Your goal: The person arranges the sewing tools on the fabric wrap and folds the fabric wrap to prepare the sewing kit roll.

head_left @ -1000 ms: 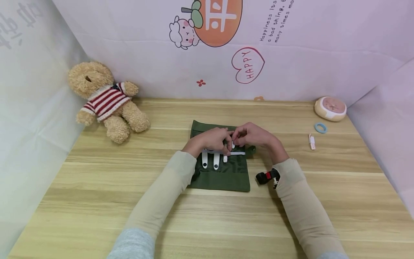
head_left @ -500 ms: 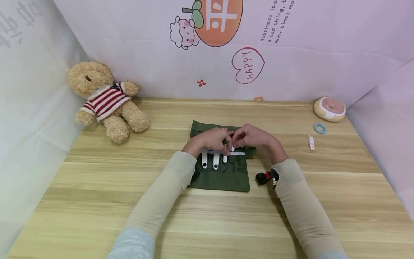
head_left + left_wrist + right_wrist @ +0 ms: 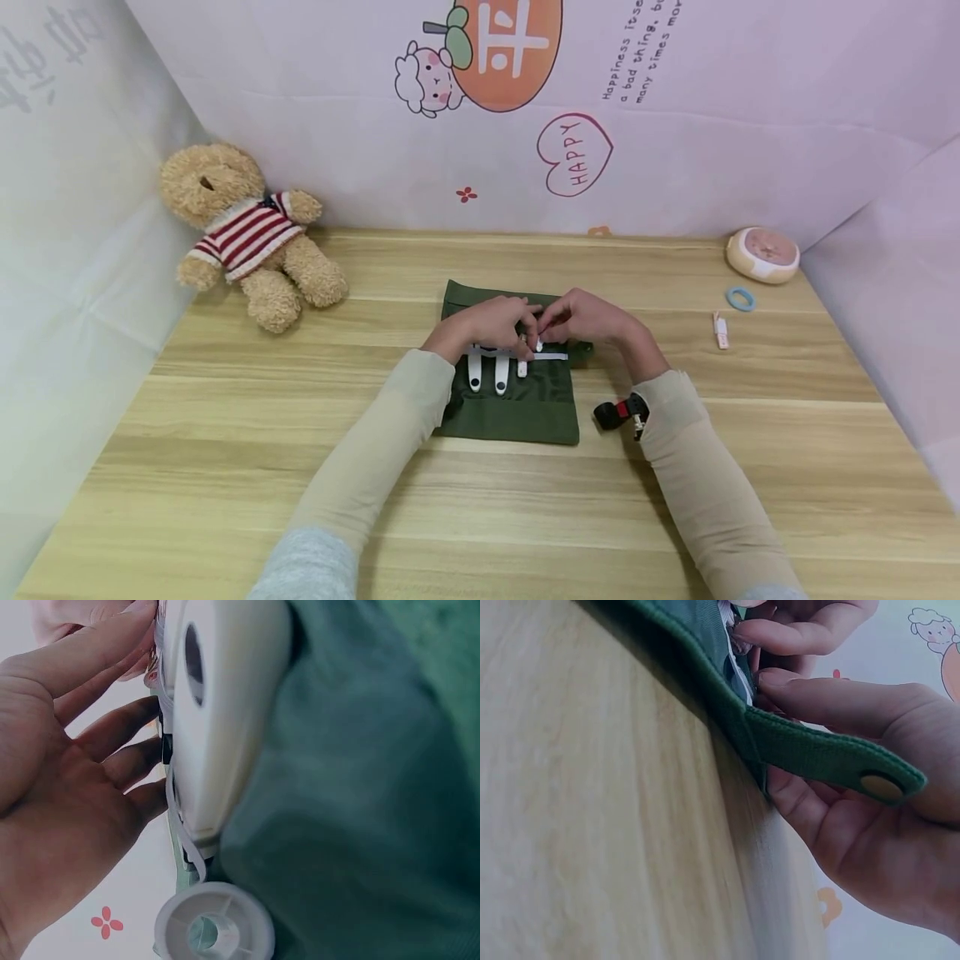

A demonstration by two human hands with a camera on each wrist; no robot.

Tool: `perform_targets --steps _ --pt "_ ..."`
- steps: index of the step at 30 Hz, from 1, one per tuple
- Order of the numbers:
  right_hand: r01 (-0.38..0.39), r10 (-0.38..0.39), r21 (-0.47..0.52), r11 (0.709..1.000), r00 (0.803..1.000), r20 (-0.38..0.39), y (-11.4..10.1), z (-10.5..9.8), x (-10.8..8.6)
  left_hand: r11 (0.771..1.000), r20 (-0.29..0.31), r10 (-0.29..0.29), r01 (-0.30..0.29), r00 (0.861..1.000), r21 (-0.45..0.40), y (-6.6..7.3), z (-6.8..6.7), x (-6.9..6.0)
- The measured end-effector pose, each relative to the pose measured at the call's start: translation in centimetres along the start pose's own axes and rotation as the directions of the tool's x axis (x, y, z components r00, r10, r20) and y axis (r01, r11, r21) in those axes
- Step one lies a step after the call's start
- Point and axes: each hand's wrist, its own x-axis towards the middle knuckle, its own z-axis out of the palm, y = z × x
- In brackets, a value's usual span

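Note:
A dark green fabric pouch [image 3: 517,421] lies unfolded on the table. Two white-handled tools [image 3: 501,375] and a slim white piece [image 3: 522,367] sit under its white elastic band [image 3: 552,357]. My left hand [image 3: 491,321] reaches over the pouch from the left, thumb and index finger pinching at the band beside the slim piece. From the right, my right hand [image 3: 588,317] pinches a small white-ended item [image 3: 539,344] just above the band; its upper part is hidden by the fingers. In the left wrist view a white spool [image 3: 255,930] lies near the tools.
A snap strap [image 3: 840,761] sticks out from the pouch's right side. Near my right wrist lies a black strap with a red part [image 3: 618,410]. Farther right are a small white-pink item [image 3: 721,331], a blue ring [image 3: 741,299] and a rounded case [image 3: 763,254]. A teddy bear [image 3: 251,237] sits back left.
The small white-ended item in my right hand has shifted slightly down toward the elastic band. My left hand has stayed in place.

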Motion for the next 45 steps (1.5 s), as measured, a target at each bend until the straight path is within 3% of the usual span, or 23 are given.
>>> perform_targets --steps 8,13,18,25,37,45 --pt "-0.002 0.002 0.033 0.999 1.000 -0.023 0.6 -0.5 -1.0 1.000 -0.020 0.023 -0.024 1.000 -0.018 -0.3 -0.2 0.3" --pt "0.003 -0.002 0.014 1.000 0.995 -0.102 1.2 -1.4 -2.5 0.999 -0.061 0.029 -0.031 0.998 -0.032 -0.1 -0.3 0.5" --pt "-0.023 0.013 -0.044 0.999 0.978 -0.210 2.2 -3.0 -4.5 0.998 -0.086 0.046 -0.049 0.995 -0.039 0.4 -0.5 0.6" --pt "-0.125 0.091 -0.065 0.990 0.918 -0.386 3.9 -5.7 -8.5 0.998 -0.095 0.038 -0.042 0.995 -0.042 0.7 -0.5 0.9" --pt "-0.272 0.249 0.040 0.961 0.801 -0.544 7.9 -9.0 -15.3 0.997 -0.103 0.045 -0.051 0.994 -0.059 0.7 0.1 1.4" --pt "-0.289 0.264 0.051 0.956 0.769 -0.583 9.8 -10.0 -17.7 0.998 -0.037 0.032 -0.034 0.999 -0.049 0.9 0.6 1.9"
